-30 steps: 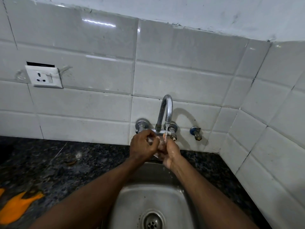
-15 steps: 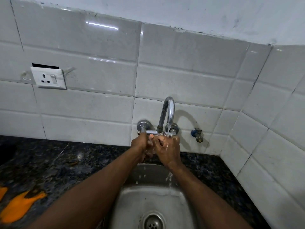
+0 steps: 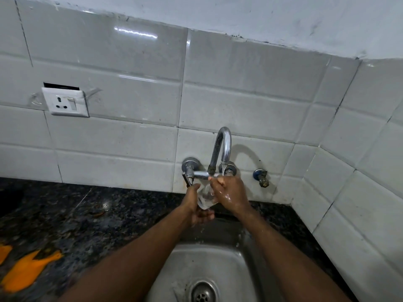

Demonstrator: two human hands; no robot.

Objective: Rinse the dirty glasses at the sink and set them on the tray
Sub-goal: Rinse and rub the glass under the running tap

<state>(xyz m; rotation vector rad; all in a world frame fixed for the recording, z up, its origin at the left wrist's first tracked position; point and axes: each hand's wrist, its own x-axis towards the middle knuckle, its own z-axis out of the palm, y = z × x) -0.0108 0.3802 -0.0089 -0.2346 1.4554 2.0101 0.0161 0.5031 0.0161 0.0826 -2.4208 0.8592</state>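
Mid-rinse: the left hand (image 3: 196, 207) grips the glass (image 3: 206, 198) under the running tap (image 3: 222, 147), over the sink (image 3: 235, 264); the right hand (image 3: 231, 192) curls round its rim. Next it likely needs emptying; no tray in sight.

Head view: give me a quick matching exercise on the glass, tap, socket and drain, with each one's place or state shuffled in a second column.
Things:
1. glass
2. tap
3. socket
4. drain

Place or state:
a. on the wall tiles, far left
b. running water
c. gripped by the left hand and right hand
d. at the bottom of the sink

Pairs: 1-c, 2-b, 3-a, 4-d
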